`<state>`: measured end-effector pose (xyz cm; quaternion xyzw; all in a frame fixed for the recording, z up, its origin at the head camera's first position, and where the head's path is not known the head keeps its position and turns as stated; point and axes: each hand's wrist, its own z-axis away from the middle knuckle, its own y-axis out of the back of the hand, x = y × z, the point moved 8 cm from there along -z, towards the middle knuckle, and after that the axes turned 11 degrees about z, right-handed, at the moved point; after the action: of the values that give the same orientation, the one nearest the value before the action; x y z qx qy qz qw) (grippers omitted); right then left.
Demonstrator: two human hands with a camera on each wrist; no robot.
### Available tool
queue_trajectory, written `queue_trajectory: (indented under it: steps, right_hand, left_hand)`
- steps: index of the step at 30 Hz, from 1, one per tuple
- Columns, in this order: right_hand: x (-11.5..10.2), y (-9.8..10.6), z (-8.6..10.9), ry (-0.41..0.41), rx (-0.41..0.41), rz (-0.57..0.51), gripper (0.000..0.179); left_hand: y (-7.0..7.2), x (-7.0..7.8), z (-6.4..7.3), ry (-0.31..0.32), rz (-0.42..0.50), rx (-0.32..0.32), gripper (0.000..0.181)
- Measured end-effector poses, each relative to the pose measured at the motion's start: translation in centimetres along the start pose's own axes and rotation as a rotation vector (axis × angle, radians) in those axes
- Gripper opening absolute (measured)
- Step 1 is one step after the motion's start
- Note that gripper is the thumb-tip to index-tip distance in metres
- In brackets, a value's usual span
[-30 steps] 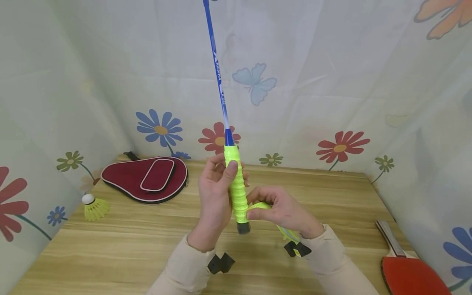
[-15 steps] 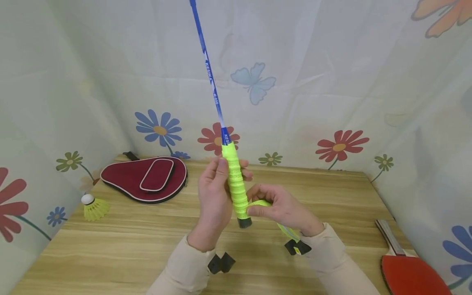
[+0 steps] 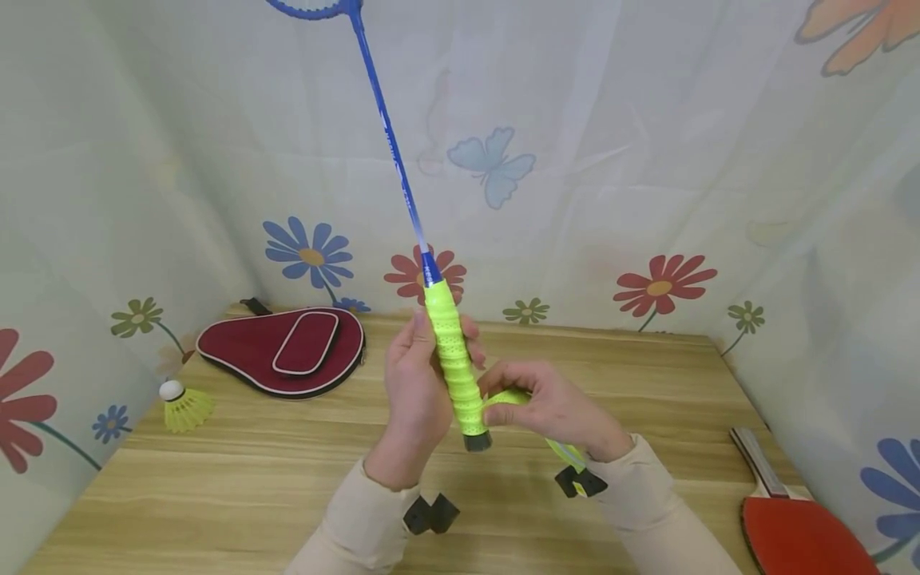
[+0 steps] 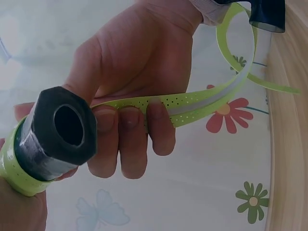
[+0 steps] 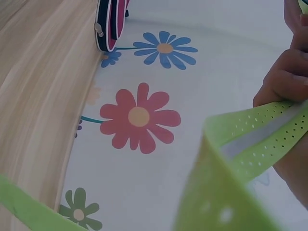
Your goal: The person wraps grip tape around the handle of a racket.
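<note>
A blue badminton racket (image 3: 398, 164) is held up at a slant, its head running out of the top of the head view. My left hand (image 3: 420, 383) grips its handle, which is wound in yellow-green perforated grip tape (image 3: 456, 351). Close to the handle's lower end, my right hand (image 3: 549, 407) pinches the loose part of the tape. In the left wrist view that loose tape (image 4: 192, 103) trails across the right fingers and loops behind the wrist. The dark handle end (image 4: 62, 132) shows bare below the winding.
On the wooden table (image 3: 251, 495), a dark red paddle case (image 3: 244, 347) lies at the back left, with a yellow shuttlecock (image 3: 185, 406) near it. A red table tennis paddle (image 3: 805, 535) lies at the right edge. A flower-printed curtain (image 3: 575, 216) surrounds the table.
The racket has tilted leftward and turned about its length, bringing part of its head into view. My left thumb has shifted to the handle's left side. The right hand stays nearly in place, pinching the tape.
</note>
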<state>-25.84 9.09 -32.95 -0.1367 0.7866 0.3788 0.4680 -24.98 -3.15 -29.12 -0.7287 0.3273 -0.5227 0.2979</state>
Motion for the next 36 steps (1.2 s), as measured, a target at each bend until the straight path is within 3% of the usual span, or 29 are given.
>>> queue_trajectory:
  steps: [7, 10, 16, 24, 29, 36]
  right_hand:
    - [-0.4, -0.5, 0.0, 0.040, -0.040, 0.028, 0.016]
    - [-0.6, -0.8, -0.1, 0.070, -0.051, 0.018, 0.013]
    - [-0.8, -0.9, -0.1, 0.080, -0.048, 0.013, 0.013]
    - [-1.0, -0.8, -0.2, 0.093, -0.038, 0.059, 0.018]
    - [-1.0, -0.5, -0.1, 0.114, -0.030, 0.086, 0.019]
    - [-0.8, -0.3, -0.3, 0.106, -0.004, 0.101, 0.018]
  left_hand:
    - [-0.6, -0.1, -0.2, 0.047, 0.056, -0.113, 0.043]
    - [-0.8, 0.0, -0.1, 0.043, 0.023, -0.146, 0.037]
    - [-0.2, 0.2, -0.2, 0.013, -0.072, -0.091, 0.022]
    - [0.5, 0.1, -0.3, 0.019, -0.090, -0.003, 0.036]
    - [0.7, 0.3, -0.4, -0.015, -0.087, 0.005, 0.032]
    - [0.8, 0.4, -0.4, -0.026, -0.092, -0.001, 0.041]
